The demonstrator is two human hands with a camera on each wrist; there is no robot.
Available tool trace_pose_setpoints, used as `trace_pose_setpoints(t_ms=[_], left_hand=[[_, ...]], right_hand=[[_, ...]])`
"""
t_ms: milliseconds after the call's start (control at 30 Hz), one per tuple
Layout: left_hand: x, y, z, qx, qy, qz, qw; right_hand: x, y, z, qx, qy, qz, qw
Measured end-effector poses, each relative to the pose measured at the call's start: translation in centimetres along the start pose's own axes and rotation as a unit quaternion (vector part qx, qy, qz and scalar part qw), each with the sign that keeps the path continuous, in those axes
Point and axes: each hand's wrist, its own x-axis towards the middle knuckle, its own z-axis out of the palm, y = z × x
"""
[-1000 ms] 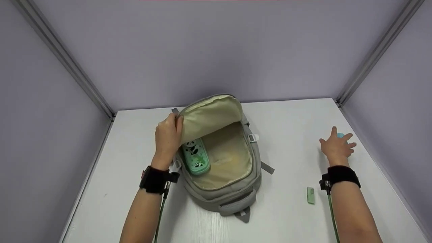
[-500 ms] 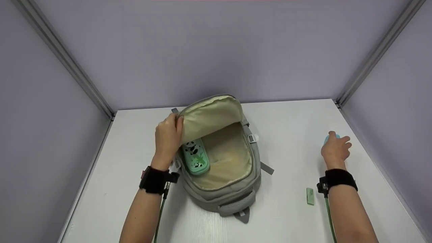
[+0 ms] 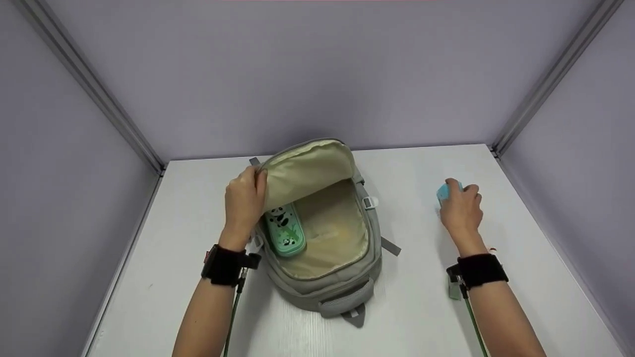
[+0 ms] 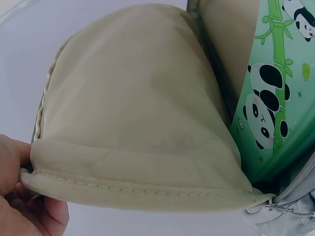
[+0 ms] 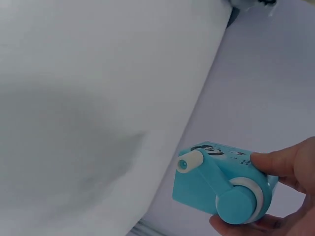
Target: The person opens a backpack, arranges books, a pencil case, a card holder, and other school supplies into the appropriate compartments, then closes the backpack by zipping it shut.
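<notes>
A white table (image 3: 407,317) fills the floor of a booth, its far edge running along a plain grey-lavender back wall (image 3: 322,64); matching panels rise as the left wall (image 3: 64,173) and right wall (image 3: 585,163), with a grey metal post (image 3: 89,79) in the far left corner and another in the far right. The tabletop is smooth and pale, with faint streaks of reflected light at the near side. Left of its middle lies a grey backpack (image 3: 317,287), one strap (image 3: 391,246) trailing to the right on the surface. The left hand (image 3: 243,201) pinches the edge of its cream-lined flap (image 3: 312,171), holding it raised; inside, along the left side, sits a green panda-printed case (image 3: 286,233). The right hand (image 3: 462,210) grips a light-blue crank device (image 5: 221,189) between thumb and fingers, over the far right part of the table, well apart from the bag; a soft shadow falls on the white surface. Nearer, a small green block (image 3: 454,291) lies on the table, partly hidden by the right wristband (image 3: 481,270).
</notes>
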Motion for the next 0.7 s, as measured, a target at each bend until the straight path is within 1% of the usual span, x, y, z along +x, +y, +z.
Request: trace_pose_setpoints(t_ms=[67, 200, 300, 400, 467, 533, 600, 700], left_hand=[[-0.1, 0.0, 0.0, -0.002, 0.0, 0.001, 1.0], [-0.1, 0.0, -0.1, -0.006, 0.001, 0.001, 1.0], [-0.2, 0.0, -0.1, -0.004, 0.003, 0.004, 1.0], [-0.3, 0.1, -0.1, -0.002, 0.007, 0.006, 1.0], [-0.4, 0.1, -0.1, 0.001, 0.008, 0.008, 0.9999], [-0.4, 0.2, -0.1, -0.001, 0.008, 0.008, 0.9999], [-0.3, 0.2, -0.1, 0.0, 0.008, 0.007, 0.9999], [-0.3, 0.2, 0.0, -0.001, 0.007, 0.005, 1.0]], right_hand=[[-0.4, -1.5, -0.4, 0.014, 0.009, -0.022, 1.0], [-1.4, -4.3, -1.1, 0.039, 0.024, -0.08, 0.996], [-2.3, -6.3, -1.4, 0.053, 0.032, -0.131, 0.989], [-3.4, -8.0, -1.3, 0.053, 0.035, -0.193, 0.979], [-4.1, -9.0, -1.1, 0.053, 0.033, -0.241, 0.969], [-4.8, -9.8, -0.6, 0.049, 0.03, -0.295, 0.954], [-5.4, -10.5, 0.0, 0.047, 0.023, -0.352, 0.935], [-6.2, -11.6, 1.1, 0.039, 0.019, -0.433, 0.9]])
